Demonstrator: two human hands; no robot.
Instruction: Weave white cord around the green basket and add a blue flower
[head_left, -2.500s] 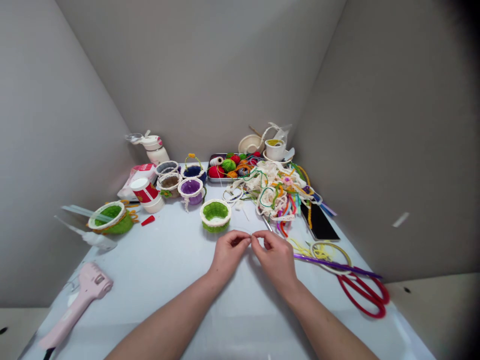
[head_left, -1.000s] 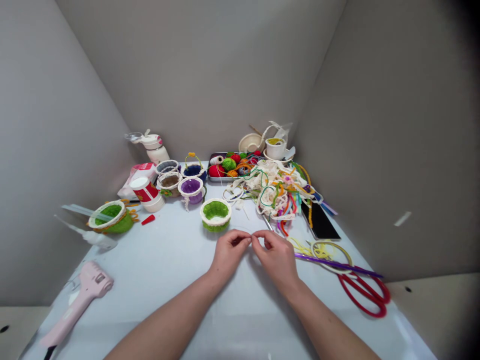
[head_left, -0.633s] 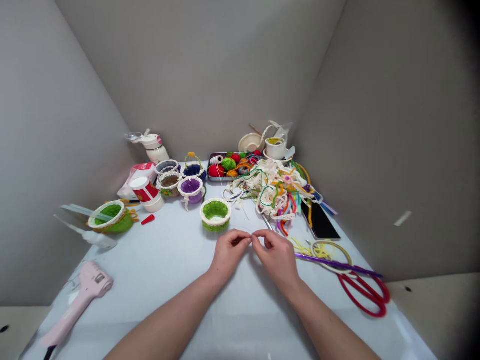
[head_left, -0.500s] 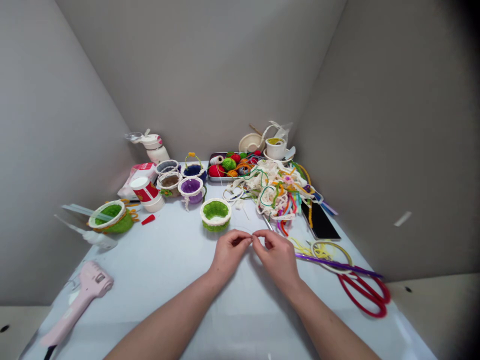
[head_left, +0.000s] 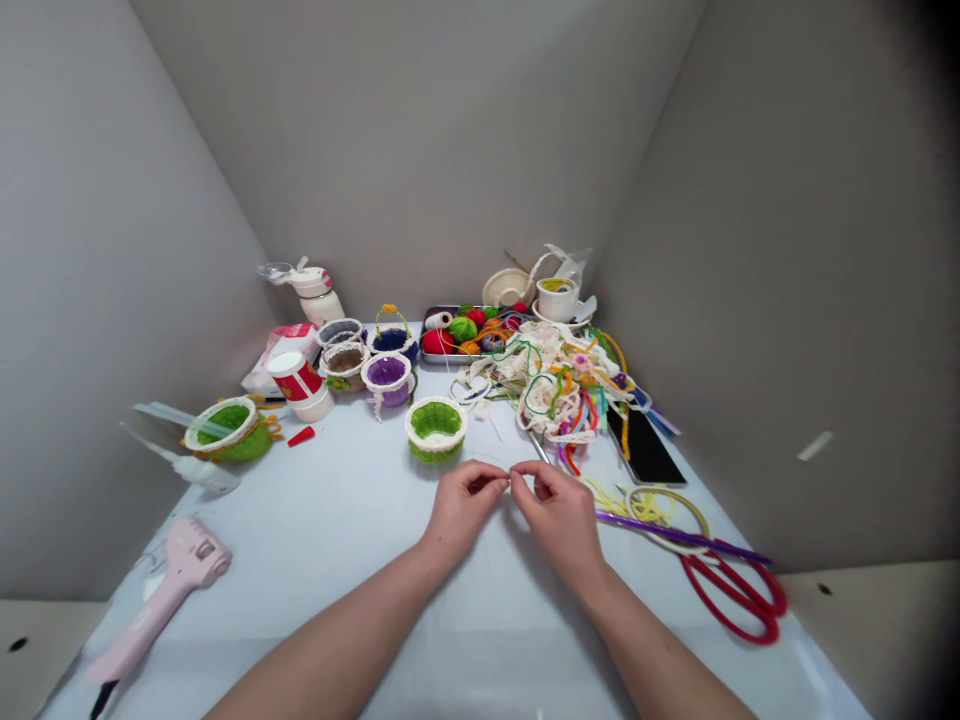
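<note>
Both hands meet over the middle of the table, thumbs and forefingers pinched tip to tip. My left hand is closed, and so is my right hand. A fine, pale thread runs faintly just behind the fingertips and seems to lead into both pinches; its end, and anything else this small there, is hidden. Just beyond my left hand stands a small green basket with a white braided rim, touched by neither hand. Behind my right hand lies a heap of white lace and coloured yarn scraps.
Left: a pink glue gun, a white glue bottle, a green basket and a red-and-white cup. Behind: a purple basket and a tray of yarn balls. Right: a phone, yellow scraps, red-handled scissors.
The whole scene sits slightly further right in the picture, as if the head turned a little. Both hands keep nearly the same pinch; the objects on the table stay put.
</note>
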